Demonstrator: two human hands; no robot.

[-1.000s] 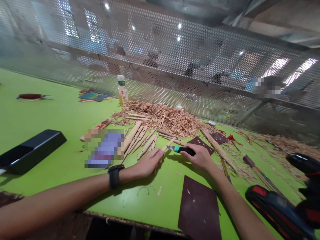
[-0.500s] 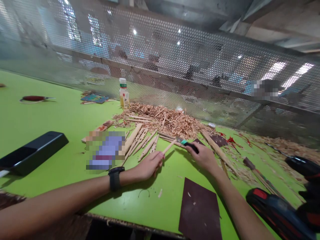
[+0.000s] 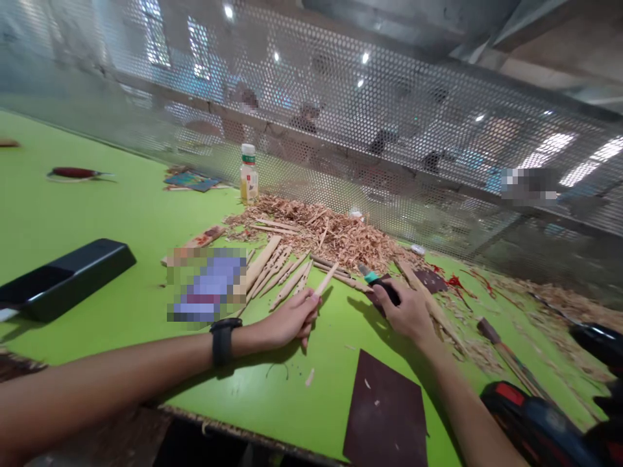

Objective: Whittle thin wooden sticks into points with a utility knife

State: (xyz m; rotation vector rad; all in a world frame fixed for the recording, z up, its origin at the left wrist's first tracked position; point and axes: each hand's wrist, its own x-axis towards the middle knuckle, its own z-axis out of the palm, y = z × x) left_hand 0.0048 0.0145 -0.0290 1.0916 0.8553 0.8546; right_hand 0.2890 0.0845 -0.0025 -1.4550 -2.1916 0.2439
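Grip firm in both hands, short of the shavings pile (image 3: pixel 335 237): right hand (image 3: pixel 409 312) clamped on the knife (image 3: pixel 372 277), left hand (image 3: pixel 287 319) on the slimmer wooden stick (image 3: pixel 327 279). Knife, touching the stick a second ago, now stands apart; cutting contact interrupted.

We see a bright green counter (image 3: pixel 97 214) spreading across the lower and middle frame, its near edge (image 3: pixel 233 434) dark and rough at the bottom. Behind it we face a grey perforated metal screen (image 3: pixel 335 104), slanting down toward the right and crossed by a rail (image 3: pixel 265 120). Through its holes we make out bright windows (image 3: pixel 156 42) at upper left, small white lamps (image 3: pixel 365 58) at upper centre, and slanting bright strips (image 3: pixel 548 152) at right. A dim grey ceiling (image 3: pixel 569 45) fills the upper right.
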